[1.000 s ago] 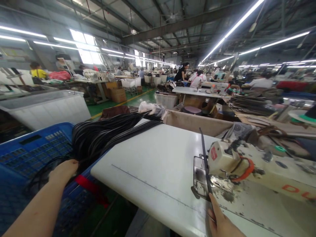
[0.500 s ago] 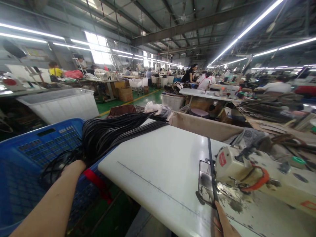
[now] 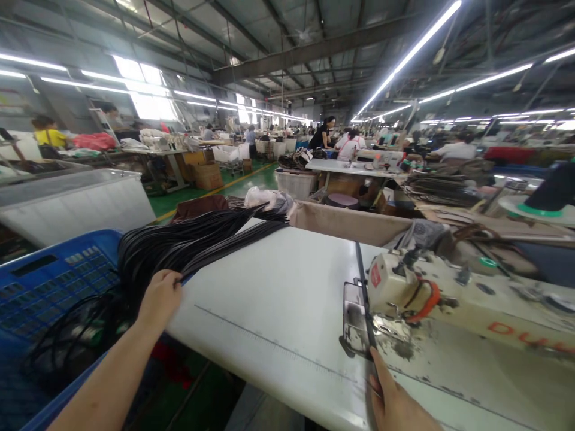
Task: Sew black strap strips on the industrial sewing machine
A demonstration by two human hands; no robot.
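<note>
A thick bundle of long black strips (image 3: 157,242) drapes over the left edge of the white sewing table and hangs into a blue basket. My left hand (image 3: 159,296) is at the table's corner, its fingers closed at the near edge of this bundle, on what looks like a strip. Another black strip (image 3: 359,260) runs lengthwise across the table, past the sewing machine's head (image 3: 395,281) and metal plate (image 3: 354,317). My right hand (image 3: 386,386) grips its near end just in front of the plate, index finger stretched along it. The needle area is partly hidden.
The blue plastic basket (image 3: 85,263) stands left of the table (image 3: 278,287), which carries a printed ruler line. Behind the table is a beige-sided bin (image 3: 354,222). A large white bin (image 3: 81,203) stands at far left. Co-workers sit at other machines beyond.
My left hand has risen from inside the basket's edge to the strips at the table corner. The view has turned right. My right hand stays on its strip by the machine.
</note>
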